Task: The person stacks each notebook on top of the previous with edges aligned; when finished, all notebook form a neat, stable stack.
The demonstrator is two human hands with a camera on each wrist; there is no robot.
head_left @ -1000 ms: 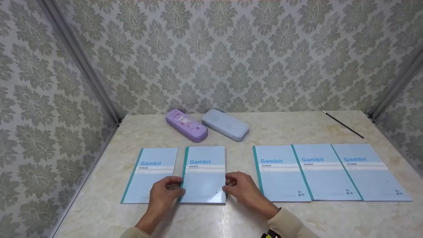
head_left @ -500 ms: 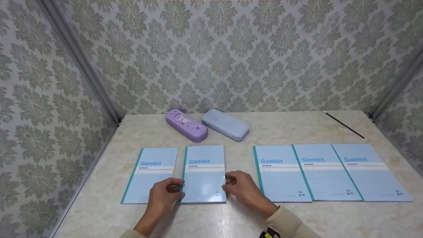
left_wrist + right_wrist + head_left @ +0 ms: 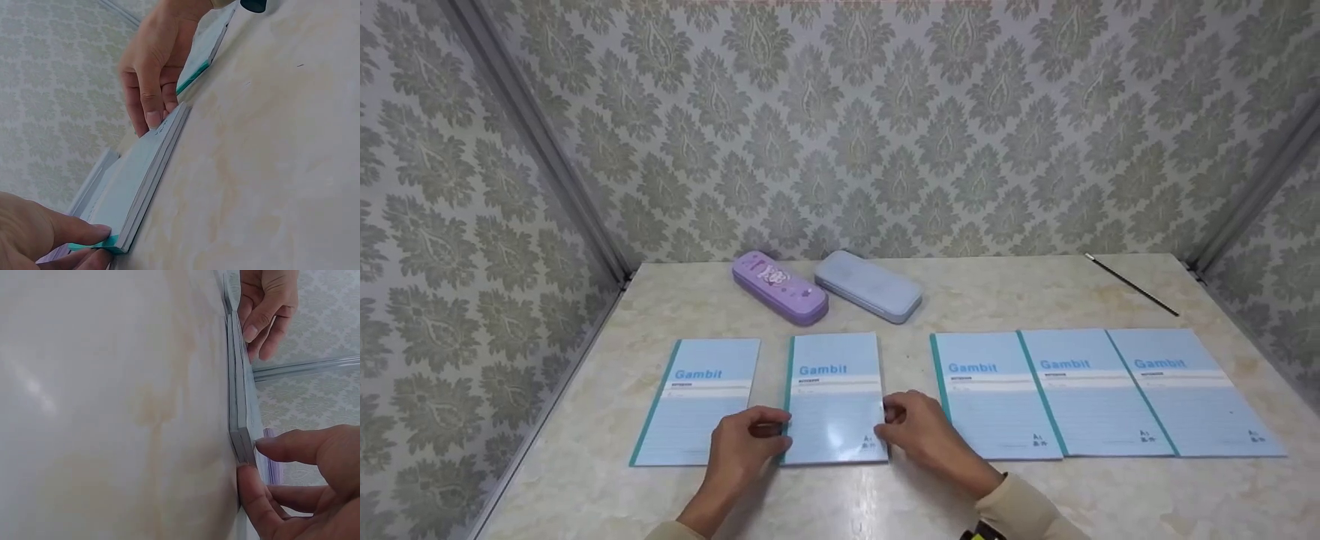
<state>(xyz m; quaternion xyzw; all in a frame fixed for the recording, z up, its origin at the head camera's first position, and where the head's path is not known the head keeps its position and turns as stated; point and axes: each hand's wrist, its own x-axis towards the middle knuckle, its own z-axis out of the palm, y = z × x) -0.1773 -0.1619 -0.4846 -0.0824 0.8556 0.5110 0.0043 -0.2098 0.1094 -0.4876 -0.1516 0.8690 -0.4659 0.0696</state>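
Two light-blue "Gambit" notebooks (image 3: 836, 405) with green spines lie one on the other in the middle of the table; the left wrist view shows the two layers at the near edge. My left hand (image 3: 746, 444) pinches the spine side, its thumb (image 3: 90, 232) on top of the green strip. At the opposite edge my right hand (image 3: 922, 429) pinches the stack, thumb above and a finger low at the side (image 3: 253, 486). Another notebook (image 3: 705, 405) lies to the left, its lower right corner hidden behind my left hand.
Three more notebooks (image 3: 994, 412) lie in a row on the right, side by side. Behind are a purple pencil case (image 3: 780, 288) and a pale blue case (image 3: 868, 286). A thin black stick (image 3: 1132, 285) lies at the back right. Patterned walls (image 3: 855, 135) enclose the table.
Both hands and the pinched notebooks have shifted slightly to the right, widening the gap to the left notebook. The view has tilted a little; the other things stay put.
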